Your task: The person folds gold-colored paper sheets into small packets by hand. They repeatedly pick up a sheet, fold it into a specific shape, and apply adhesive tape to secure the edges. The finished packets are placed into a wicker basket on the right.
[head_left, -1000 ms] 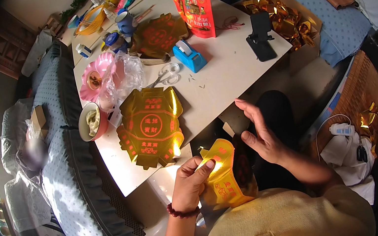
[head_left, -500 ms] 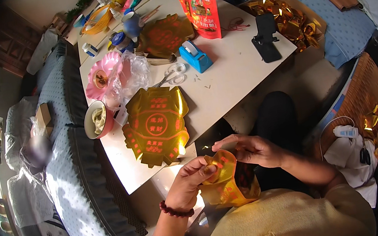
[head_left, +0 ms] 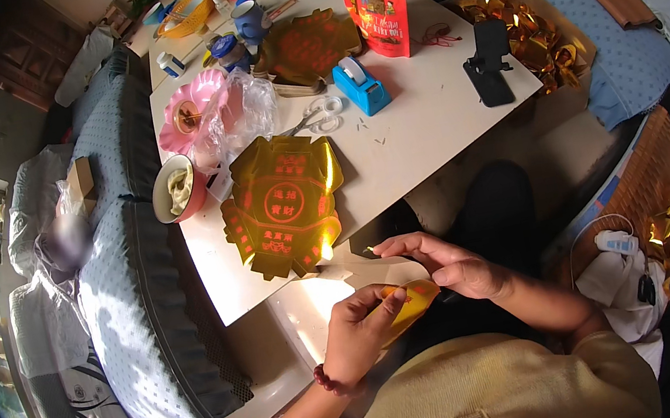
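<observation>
A bent gold card (head_left: 411,304) is held low, in front of the yellow knitted top (head_left: 489,387) and past the near edge of the table (head_left: 443,111). It is pinched between the thumb and fingers of the left hand (head_left: 355,329), maybe so that it does not slip. The right hand (head_left: 462,267) is half curled at the card's right end; whether the card is gripped there too cannot be told.

On the table, a flat gold sheet with red print (head_left: 285,204) is laid near the edge, perhaps for easy reach. Farther back, white-handled scissors (head_left: 308,116) are set beside a blue tape dispenser (head_left: 362,89). Loose gold foil pieces (head_left: 538,42) are kept together by a cardboard box (head_left: 565,18).
</observation>
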The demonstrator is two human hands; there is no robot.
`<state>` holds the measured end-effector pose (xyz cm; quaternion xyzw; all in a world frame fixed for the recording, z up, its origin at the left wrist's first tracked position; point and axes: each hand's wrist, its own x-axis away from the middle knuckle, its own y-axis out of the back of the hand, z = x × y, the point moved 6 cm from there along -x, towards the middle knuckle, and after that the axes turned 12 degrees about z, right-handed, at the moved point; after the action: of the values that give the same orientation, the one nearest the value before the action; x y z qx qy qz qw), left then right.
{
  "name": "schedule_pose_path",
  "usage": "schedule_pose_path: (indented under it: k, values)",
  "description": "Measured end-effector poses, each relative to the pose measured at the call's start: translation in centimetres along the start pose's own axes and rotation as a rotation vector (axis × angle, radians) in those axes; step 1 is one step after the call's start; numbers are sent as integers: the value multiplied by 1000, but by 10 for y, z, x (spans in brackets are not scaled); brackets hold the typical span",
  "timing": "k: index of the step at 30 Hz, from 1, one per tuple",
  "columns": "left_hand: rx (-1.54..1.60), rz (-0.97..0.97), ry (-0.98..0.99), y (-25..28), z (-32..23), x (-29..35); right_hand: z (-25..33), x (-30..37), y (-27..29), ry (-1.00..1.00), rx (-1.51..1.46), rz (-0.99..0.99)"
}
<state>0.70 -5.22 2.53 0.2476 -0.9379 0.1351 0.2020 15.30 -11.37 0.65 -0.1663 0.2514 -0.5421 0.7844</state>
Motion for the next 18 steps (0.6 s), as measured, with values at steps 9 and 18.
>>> schedule_pose_path:
  k: [9,18]
  values:
    - [578,203,143,-20,32,-6,-4,19,5,53,444,-80]
    - [777,156,225,-12,53,-13,21,16,-7,51,735,-41]
